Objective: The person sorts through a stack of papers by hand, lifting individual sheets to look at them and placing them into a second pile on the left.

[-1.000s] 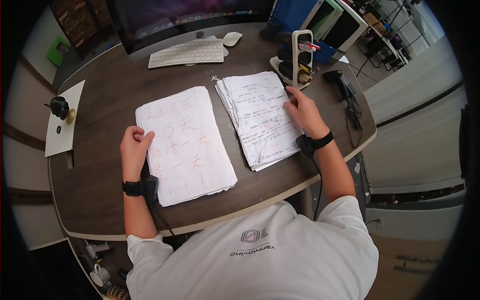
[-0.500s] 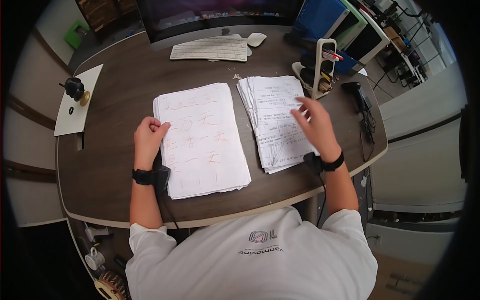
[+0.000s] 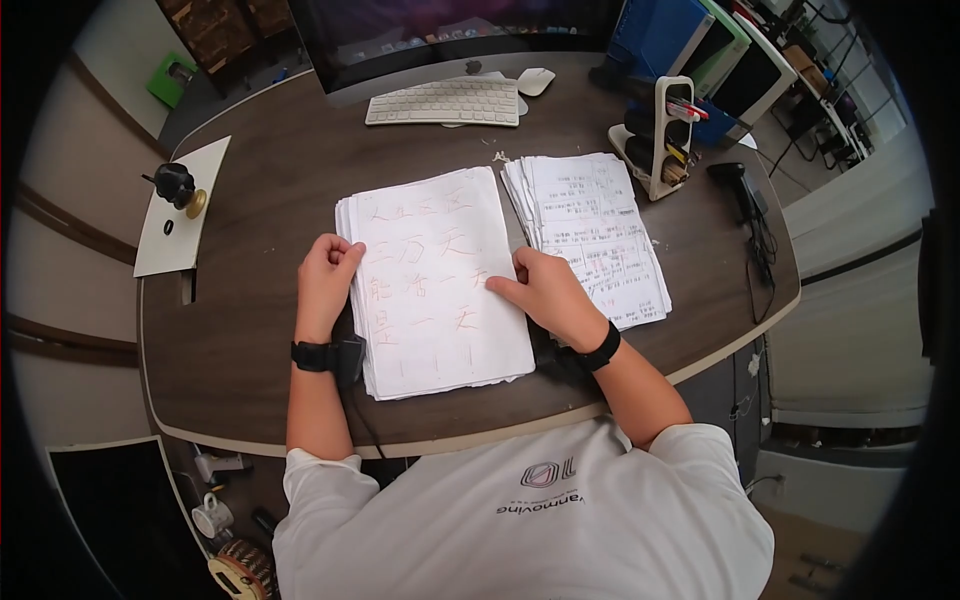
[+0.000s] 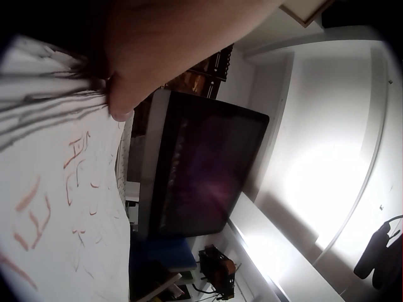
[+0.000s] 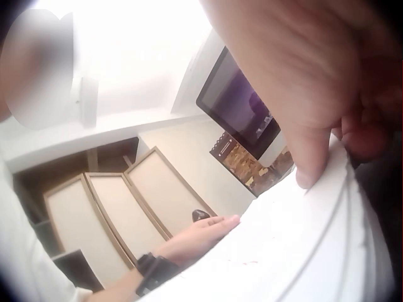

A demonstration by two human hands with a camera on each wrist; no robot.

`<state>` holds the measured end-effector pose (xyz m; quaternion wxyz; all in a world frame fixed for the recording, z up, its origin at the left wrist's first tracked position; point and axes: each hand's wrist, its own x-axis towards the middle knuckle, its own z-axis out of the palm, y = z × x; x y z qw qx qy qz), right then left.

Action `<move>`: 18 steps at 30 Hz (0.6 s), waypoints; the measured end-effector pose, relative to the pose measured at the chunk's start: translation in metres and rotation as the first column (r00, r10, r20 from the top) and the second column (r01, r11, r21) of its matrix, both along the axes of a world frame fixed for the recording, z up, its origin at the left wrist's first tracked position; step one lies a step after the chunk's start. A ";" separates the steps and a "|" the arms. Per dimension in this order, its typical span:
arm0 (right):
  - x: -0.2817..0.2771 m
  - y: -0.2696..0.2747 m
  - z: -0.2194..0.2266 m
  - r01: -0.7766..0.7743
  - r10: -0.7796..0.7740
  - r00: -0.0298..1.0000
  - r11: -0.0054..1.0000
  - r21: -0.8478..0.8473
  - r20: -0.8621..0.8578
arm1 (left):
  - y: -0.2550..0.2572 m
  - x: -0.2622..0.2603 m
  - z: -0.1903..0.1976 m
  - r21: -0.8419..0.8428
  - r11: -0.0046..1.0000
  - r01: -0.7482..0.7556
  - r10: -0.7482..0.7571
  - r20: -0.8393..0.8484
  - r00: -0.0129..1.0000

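Observation:
A stack of white paper [image 3: 430, 350] with orange handwritten characters lies on the desk, its sheet edges showing in the left wrist view. My left hand [image 3: 328, 275] grips its left edge, thumb on top and fingers curled at the side. At the right edge my right hand [image 3: 545, 292] holds the stack, thumb on the top sheet; the right wrist view shows the fingers curled beside the sheet edges. A second stack [image 3: 590, 235], densely written in black and some red, lies just right of it, partly behind my right hand.
Behind the papers are a keyboard [image 3: 443, 103], a mouse [image 3: 536, 81] and a monitor [image 3: 470, 40]. A pen holder [image 3: 672, 135] and a black corded device [image 3: 742, 200] stand and lie at the right. A white board [image 3: 180, 235] with a black object is at the far left.
My right hand has left the black-written stack and moved left to the right edge of the orange-written one. My left hand keeps its grip. The head view has shifted.

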<state>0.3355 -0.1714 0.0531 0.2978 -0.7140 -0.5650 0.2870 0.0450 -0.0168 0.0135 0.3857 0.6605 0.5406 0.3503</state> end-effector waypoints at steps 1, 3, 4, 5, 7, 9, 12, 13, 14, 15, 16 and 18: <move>0.000 -0.003 0.006 0.018 -0.019 0.999 1.000 -0.023 -0.042 | 0.001 0.000 -0.003 0.010 1.000 0.006 -0.005 -0.009 1.000; 0.003 -0.008 0.011 0.034 -0.038 0.996 0.998 -0.052 -0.080 | 0.001 -0.001 -0.006 0.022 1.000 0.014 -0.014 0.006 1.000; 0.005 -0.011 0.012 0.024 -0.024 0.999 0.999 -0.022 -0.030 | 0.000 -0.001 -0.006 0.038 0.999 0.022 -0.023 0.018 1.000; 0.005 -0.013 0.012 0.010 -0.011 1.000 1.000 0.008 0.019 | -0.001 0.000 -0.005 0.037 0.999 0.019 -0.020 0.020 1.000; 0.002 -0.017 0.007 0.020 -0.029 0.997 0.992 0.126 0.067 | -0.002 0.001 -0.002 0.051 0.999 0.006 -0.005 -0.011 1.000; 0.000 -0.020 0.008 0.024 -0.053 0.992 0.970 0.243 0.113 | -0.003 0.003 -0.001 0.063 0.998 0.003 -0.002 -0.018 1.000; -0.003 -0.025 0.013 0.014 -0.023 0.999 0.950 0.312 0.024 | -0.003 0.003 -0.001 0.082 0.997 -0.001 0.003 -0.025 1.000; -0.001 -0.028 0.010 0.085 -0.043 0.988 0.955 0.286 -0.150 | -0.003 0.003 -0.002 0.089 0.996 -0.004 0.006 -0.022 1.000; 0.002 -0.030 0.008 0.149 -0.065 0.946 0.958 0.247 -0.317 | -0.002 0.003 -0.003 0.090 0.996 -0.008 0.009 -0.017 1.000; 0.006 -0.032 0.008 0.142 -0.060 0.949 0.958 0.248 -0.311 | -0.001 0.002 -0.005 0.100 0.995 -0.013 0.016 -0.026 1.000; 0.012 -0.035 0.009 0.193 -0.084 0.901 0.956 0.220 -0.424 | -0.002 0.002 -0.005 0.109 0.994 -0.018 0.022 -0.036 0.999; 0.027 -0.042 0.016 0.260 -0.109 0.815 0.947 0.191 -0.569 | -0.005 0.004 -0.002 0.097 0.995 -0.014 0.019 -0.045 0.999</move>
